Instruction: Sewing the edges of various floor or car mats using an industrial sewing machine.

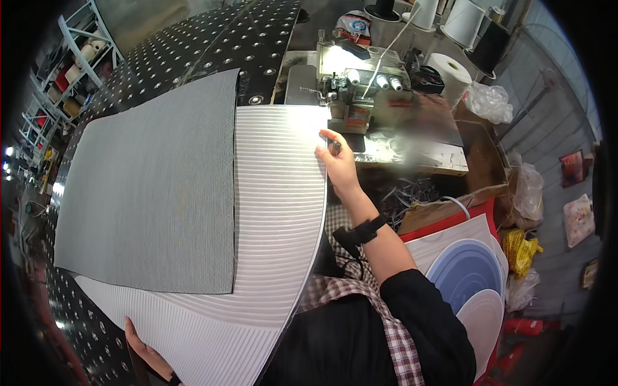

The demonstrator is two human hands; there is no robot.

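A large white ribbed mat (280,212) with a pale bound edge stretches from the sewing machine (357,96) down toward my body. On top of it lies a flat grey rectangular mat (151,186). Close to the machine's stitching head, my right hand (341,166) is closed at the white mat's right edge. A small dark object (335,148), too small to name, sits among its fingers. Down at the lower left, my left hand (145,352) grips the white mat's other edge; part of that hand is hidden.
A black table with shiny studs (193,48) extends behind the mats. Thread cones (463,24) stand past the machine. Right of me are blue and pale oval mats (467,273), a box of dark scraps (412,202) and a red fire extinguisher (523,327). Shelving (90,38) stands far left.
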